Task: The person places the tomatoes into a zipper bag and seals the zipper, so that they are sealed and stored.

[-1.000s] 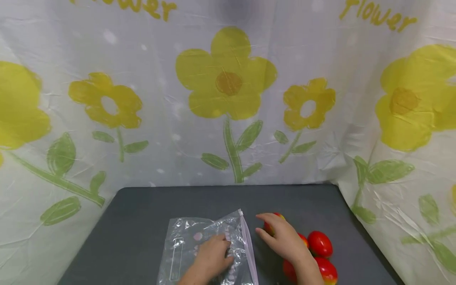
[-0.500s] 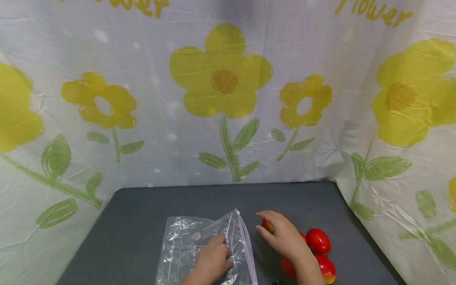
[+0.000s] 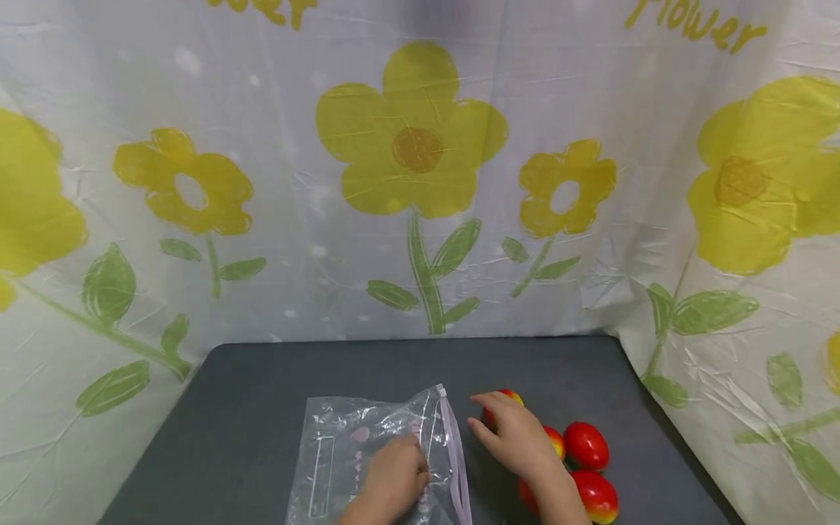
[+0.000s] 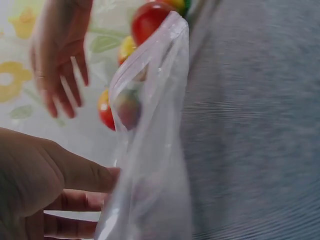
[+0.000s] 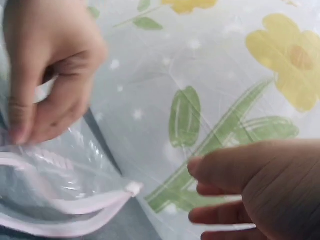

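Note:
A clear plastic zip bag (image 3: 336, 426) with a pale pink zip edge lies on the dark table, its mouth toward the right. My left hand (image 3: 394, 474) pinches the bag's upper layer; the right wrist view shows thumb and fingers together on the film behind the parted zip (image 5: 75, 205). In the left wrist view the bag (image 4: 155, 175) gapes beside my thumb. My right hand (image 3: 515, 437) hovers with spread, relaxed fingers to the right of the mouth and holds nothing. Below and beside it lie several red-and-yellow fruits (image 3: 586, 445), some partly hidden by the hand and forearm.
The dark tabletop (image 3: 216, 423) extends left of the bag and behind it. A white curtain (image 3: 289, 292) printed with yellow flowers hangs around the table's back and sides.
Both hands stay almost in place. My left fingers look more drawn together on the bag, and its zip edge bows open a little more. The head view shifts slightly.

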